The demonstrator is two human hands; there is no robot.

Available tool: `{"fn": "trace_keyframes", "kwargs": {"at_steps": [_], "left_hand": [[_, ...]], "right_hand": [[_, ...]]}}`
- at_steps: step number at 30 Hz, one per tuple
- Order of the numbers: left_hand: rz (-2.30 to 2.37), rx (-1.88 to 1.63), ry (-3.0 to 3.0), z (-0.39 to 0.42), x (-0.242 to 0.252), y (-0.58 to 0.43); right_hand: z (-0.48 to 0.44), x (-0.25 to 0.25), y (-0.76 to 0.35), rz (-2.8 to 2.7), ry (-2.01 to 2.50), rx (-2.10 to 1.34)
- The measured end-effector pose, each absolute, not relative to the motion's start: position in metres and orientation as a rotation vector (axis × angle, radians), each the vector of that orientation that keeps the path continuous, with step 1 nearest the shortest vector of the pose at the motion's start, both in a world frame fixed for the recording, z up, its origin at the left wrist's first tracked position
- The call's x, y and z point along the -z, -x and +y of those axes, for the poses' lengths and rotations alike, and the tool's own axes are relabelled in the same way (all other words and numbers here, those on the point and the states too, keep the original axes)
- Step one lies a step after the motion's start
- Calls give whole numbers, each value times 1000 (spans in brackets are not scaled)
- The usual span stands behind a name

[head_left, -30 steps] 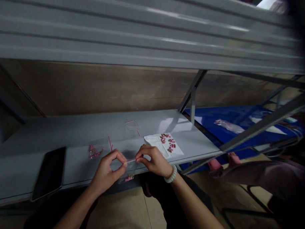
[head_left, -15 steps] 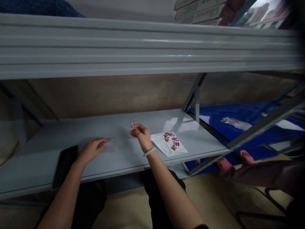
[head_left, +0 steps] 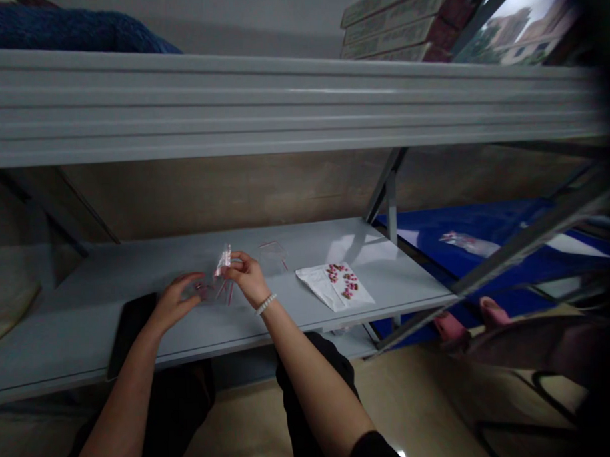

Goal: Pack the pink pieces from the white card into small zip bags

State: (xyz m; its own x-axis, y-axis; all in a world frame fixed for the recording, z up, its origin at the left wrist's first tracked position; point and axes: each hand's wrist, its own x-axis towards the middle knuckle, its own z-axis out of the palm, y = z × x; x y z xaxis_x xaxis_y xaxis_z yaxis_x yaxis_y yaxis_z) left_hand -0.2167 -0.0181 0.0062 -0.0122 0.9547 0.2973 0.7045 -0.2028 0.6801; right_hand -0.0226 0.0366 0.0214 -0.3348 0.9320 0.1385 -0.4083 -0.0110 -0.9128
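My right hand (head_left: 246,276), with a white bead bracelet at the wrist, pinches a small clear plastic bag (head_left: 223,263) and holds it upright above the grey shelf (head_left: 308,308). My left hand (head_left: 175,301) hovers just left of it with curled fingers, close to another small clear bag with a red strip (head_left: 222,291) lying on the shelf; whether it holds anything is unclear. A white sheet (head_left: 320,288) carrying several small pink and red pieces (head_left: 343,280) lies to the right of my hands.
A black phone (head_left: 131,324) lies on the shelf left of my left hand. One more clear bag (head_left: 273,249) lies behind my right hand. A grey upper shelf (head_left: 280,103) hangs overhead, carrying stacked boxes (head_left: 402,22). A blue surface (head_left: 466,249) and another person's feet (head_left: 468,319) are at right.
My right hand moved left from the rear bag and now lifts a small clear bag. My left hand rose off the bag it was pressing and curled. The view shifted slightly.
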Motion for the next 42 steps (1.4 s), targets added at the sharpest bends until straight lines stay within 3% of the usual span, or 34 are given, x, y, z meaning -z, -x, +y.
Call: {"fn": "trace_keyframes", "kwargs": {"at_steps": [4,6,11,16,21,32,42], "left_hand": [[2030,-1453,-1689,-22,-8,222],[2068,-1353,-1770,-22,-8,214],[2240,-711,-2025,-17,-9,179],[2256,-789,-2170,-4,-12,151],[1979,-746,-2388,4,-4,108],[1709,-640,-2450,-5,11,69],[1771,-1203,-1726,16,9,77]], "right_hand": [[34,0,44,-1418,896,-1642],[32,10,48,-1595,1077,-1563],[31,13,26,-1824,1268,-1294],[48,-2,-22,-1912,1456,-834],[68,-1,-56,-2135,1805,-221],[55,4,-75,-2493,1514,-68],[27,-15,-83,-2370,1392,96]]}}
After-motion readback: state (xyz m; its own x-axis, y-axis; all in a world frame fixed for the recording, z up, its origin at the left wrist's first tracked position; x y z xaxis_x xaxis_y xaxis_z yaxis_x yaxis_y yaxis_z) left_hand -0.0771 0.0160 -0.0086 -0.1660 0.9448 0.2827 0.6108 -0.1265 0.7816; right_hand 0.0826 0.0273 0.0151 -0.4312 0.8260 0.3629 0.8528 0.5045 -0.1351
